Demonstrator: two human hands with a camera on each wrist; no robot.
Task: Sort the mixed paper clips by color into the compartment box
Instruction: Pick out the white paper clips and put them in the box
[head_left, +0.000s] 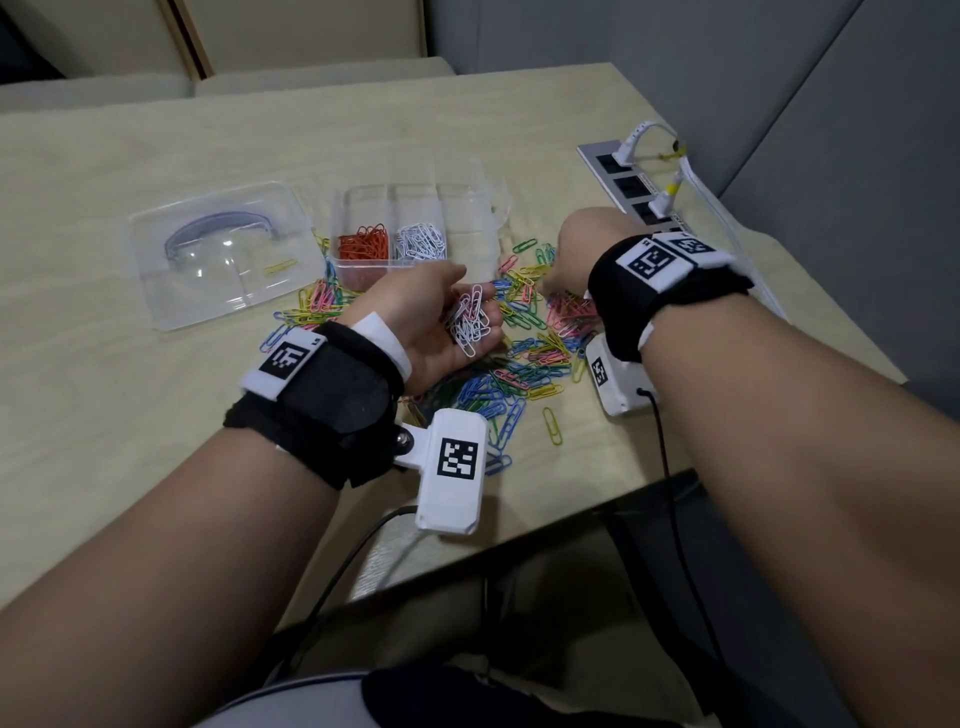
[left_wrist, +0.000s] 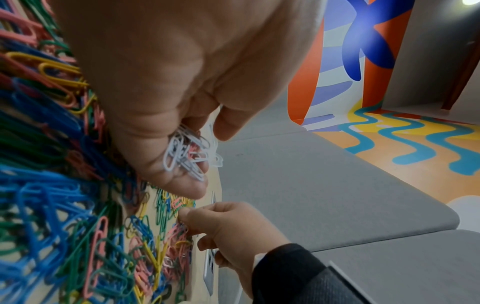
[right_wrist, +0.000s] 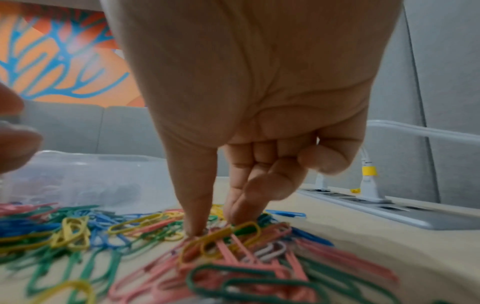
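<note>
My left hand (head_left: 434, 317) has its grip cupped palm-up around a small bunch of white paper clips (head_left: 469, 322), fingers curled loosely over them; the left wrist view shows the same white clips (left_wrist: 189, 153) nested between thumb and fingers. My right hand (head_left: 574, 254) reaches down into the mixed paper clips (head_left: 524, 358) spread on the table (head_left: 130, 395), its grip narrowed to a pinch: in the right wrist view my thumb and forefinger tips (right_wrist: 197, 224) press down among yellow, pink and green clips, the other fingers curled back. I cannot tell whether a clip is actually caught between those tips.

The mixed pile lies between and under my two hands, with blue, green, yellow and pink clips tangled together, and a single yellow clip (head_left: 552, 426) lying a little apart on the near side. Beyond the pile sits the clear compartment box (head_left: 467, 208); one near compartment holds orange clips (head_left: 365, 243) and the one beside it holds white clips (head_left: 422, 241). To the left of the box lies its clear lid (head_left: 218, 249), with a yellow clip (head_left: 280, 266) resting on it. A power strip (head_left: 631, 187) with white plugs lies along the right side of the table, beyond my right wrist.
</note>
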